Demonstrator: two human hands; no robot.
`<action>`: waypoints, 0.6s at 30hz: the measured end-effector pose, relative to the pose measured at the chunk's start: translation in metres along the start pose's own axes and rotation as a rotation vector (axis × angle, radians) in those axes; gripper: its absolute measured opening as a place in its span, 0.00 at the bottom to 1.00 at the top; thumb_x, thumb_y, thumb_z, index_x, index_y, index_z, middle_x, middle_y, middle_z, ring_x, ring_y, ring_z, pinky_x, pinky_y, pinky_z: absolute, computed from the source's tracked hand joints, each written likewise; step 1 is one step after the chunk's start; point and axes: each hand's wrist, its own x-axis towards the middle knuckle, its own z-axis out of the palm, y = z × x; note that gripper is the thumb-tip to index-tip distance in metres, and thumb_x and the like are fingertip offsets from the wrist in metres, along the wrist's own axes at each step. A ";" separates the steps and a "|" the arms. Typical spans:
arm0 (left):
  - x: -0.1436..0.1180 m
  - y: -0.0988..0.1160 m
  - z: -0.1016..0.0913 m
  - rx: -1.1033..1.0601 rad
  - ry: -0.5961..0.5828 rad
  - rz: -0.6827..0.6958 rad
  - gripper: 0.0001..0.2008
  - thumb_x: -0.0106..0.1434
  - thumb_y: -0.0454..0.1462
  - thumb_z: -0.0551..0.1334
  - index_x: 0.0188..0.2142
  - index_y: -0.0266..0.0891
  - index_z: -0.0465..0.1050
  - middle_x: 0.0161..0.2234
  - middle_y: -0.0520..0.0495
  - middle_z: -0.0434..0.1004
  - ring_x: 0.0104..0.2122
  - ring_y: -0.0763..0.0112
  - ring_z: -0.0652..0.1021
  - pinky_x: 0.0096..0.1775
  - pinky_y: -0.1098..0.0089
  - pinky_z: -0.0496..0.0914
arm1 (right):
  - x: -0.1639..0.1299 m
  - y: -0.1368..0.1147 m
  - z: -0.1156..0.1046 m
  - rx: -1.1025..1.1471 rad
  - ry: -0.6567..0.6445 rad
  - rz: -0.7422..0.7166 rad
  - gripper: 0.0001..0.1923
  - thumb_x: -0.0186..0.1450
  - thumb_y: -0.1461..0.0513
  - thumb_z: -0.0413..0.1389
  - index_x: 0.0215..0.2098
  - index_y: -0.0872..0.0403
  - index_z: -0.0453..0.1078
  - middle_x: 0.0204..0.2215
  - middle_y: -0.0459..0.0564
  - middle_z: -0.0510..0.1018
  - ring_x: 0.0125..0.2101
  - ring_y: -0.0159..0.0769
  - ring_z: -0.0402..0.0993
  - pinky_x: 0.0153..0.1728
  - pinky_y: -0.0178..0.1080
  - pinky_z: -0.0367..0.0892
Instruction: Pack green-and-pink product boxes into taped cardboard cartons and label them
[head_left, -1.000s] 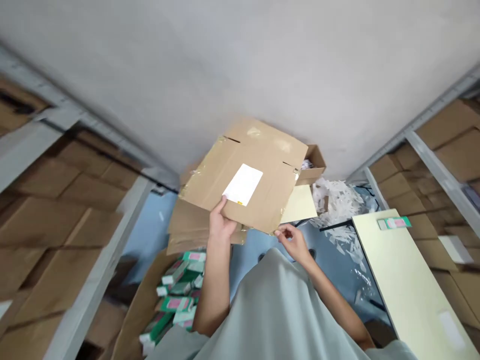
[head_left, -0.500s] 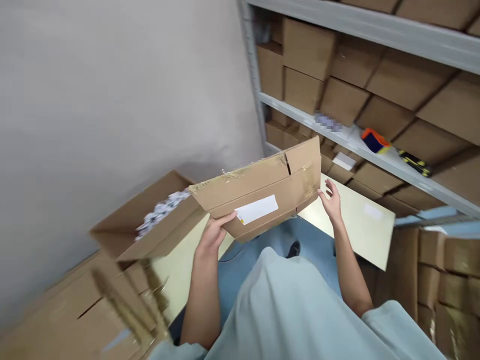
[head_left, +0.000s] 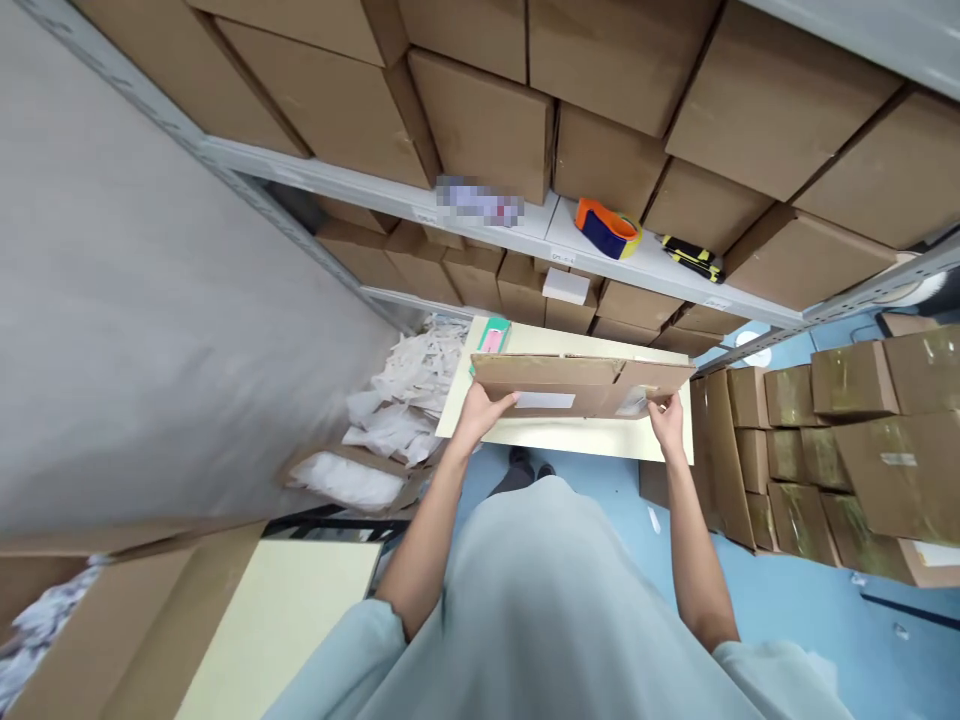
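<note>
A flattened cardboard box (head_left: pixel 592 390) with a white label and strips of tape is held in front of me, over the pale yellow tabletop (head_left: pixel 555 432). My left hand (head_left: pixel 482 412) grips its left end, the thumb lying on the face by the label. At the right end, my right hand (head_left: pixel 666 420) pinches the lower corner near the tape. Just behind the cardboard's left end lies a green and pink packet (head_left: pixel 493 338), partly covered by it.
A metal rack (head_left: pixel 517 225) full of cardboard boxes stands beyond the table, with a tape roll (head_left: pixel 607 230) and a yellow-black cutter (head_left: pixel 691 258) on its shelf. Stacked boxes (head_left: pixel 799 425) are at right. White packing scraps (head_left: pixel 420 375) pile at left; an open carton (head_left: pixel 127 620) sits lower left.
I have turned right from the open carton to face the rack and table, carrying the cardboard along. My right hand, apart-fingered before, now grips the right end. The cardboard is more level.
</note>
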 end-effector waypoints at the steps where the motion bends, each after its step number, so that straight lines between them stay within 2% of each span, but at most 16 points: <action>1: 0.010 -0.001 0.008 0.047 -0.049 0.014 0.31 0.48 0.32 0.84 0.50 0.41 0.79 0.53 0.41 0.87 0.69 0.56 0.78 0.71 0.60 0.70 | -0.001 0.003 0.000 -0.010 0.038 0.015 0.24 0.57 0.52 0.59 0.50 0.51 0.71 0.47 0.58 0.85 0.45 0.45 0.81 0.48 0.48 0.80; 4: 0.036 0.002 0.026 0.146 -0.184 0.055 0.30 0.44 0.25 0.81 0.46 0.39 0.78 0.51 0.41 0.86 0.68 0.52 0.77 0.75 0.55 0.63 | -0.001 0.006 -0.001 -0.009 0.079 0.063 0.27 0.56 0.51 0.60 0.53 0.51 0.71 0.51 0.61 0.85 0.48 0.46 0.81 0.52 0.51 0.80; 7: 0.054 0.011 0.035 0.238 -0.297 0.054 0.31 0.40 0.21 0.79 0.44 0.39 0.78 0.48 0.42 0.85 0.68 0.49 0.77 0.77 0.52 0.59 | -0.004 0.001 0.000 0.042 0.058 0.088 0.31 0.55 0.50 0.62 0.54 0.51 0.71 0.55 0.64 0.84 0.53 0.49 0.81 0.55 0.53 0.80; 9: 0.062 0.016 0.040 0.295 -0.417 0.021 0.31 0.40 0.22 0.79 0.44 0.40 0.78 0.50 0.43 0.85 0.68 0.49 0.77 0.77 0.50 0.59 | -0.010 -0.006 0.003 0.064 0.011 0.082 0.31 0.55 0.49 0.63 0.55 0.52 0.72 0.57 0.64 0.84 0.55 0.51 0.81 0.57 0.55 0.79; 11: 0.067 0.019 0.042 0.283 -0.554 -0.047 0.30 0.41 0.22 0.78 0.44 0.41 0.79 0.52 0.42 0.85 0.68 0.50 0.77 0.76 0.49 0.62 | -0.018 -0.015 0.009 0.067 -0.071 0.060 0.31 0.56 0.48 0.64 0.55 0.52 0.75 0.58 0.63 0.85 0.55 0.51 0.81 0.57 0.56 0.79; 13: 0.071 0.021 0.041 0.252 -0.644 -0.106 0.27 0.44 0.23 0.77 0.44 0.42 0.80 0.54 0.40 0.86 0.69 0.50 0.76 0.74 0.50 0.66 | -0.027 -0.024 0.014 0.059 -0.133 0.048 0.30 0.58 0.47 0.64 0.55 0.52 0.77 0.57 0.62 0.86 0.54 0.51 0.82 0.56 0.56 0.79; 15: 0.075 0.025 0.037 0.281 -0.652 -0.113 0.24 0.48 0.25 0.75 0.44 0.43 0.82 0.54 0.40 0.86 0.68 0.51 0.77 0.73 0.52 0.69 | -0.039 -0.032 0.016 0.048 -0.120 0.057 0.31 0.62 0.45 0.63 0.57 0.53 0.78 0.56 0.62 0.87 0.53 0.51 0.83 0.55 0.55 0.80; 18: 0.078 0.038 0.030 0.365 -0.526 -0.069 0.18 0.57 0.29 0.72 0.47 0.44 0.85 0.56 0.41 0.86 0.61 0.53 0.82 0.67 0.58 0.74 | -0.057 -0.045 0.012 0.048 -0.009 0.126 0.34 0.69 0.38 0.57 0.60 0.53 0.78 0.58 0.62 0.86 0.52 0.50 0.84 0.53 0.54 0.82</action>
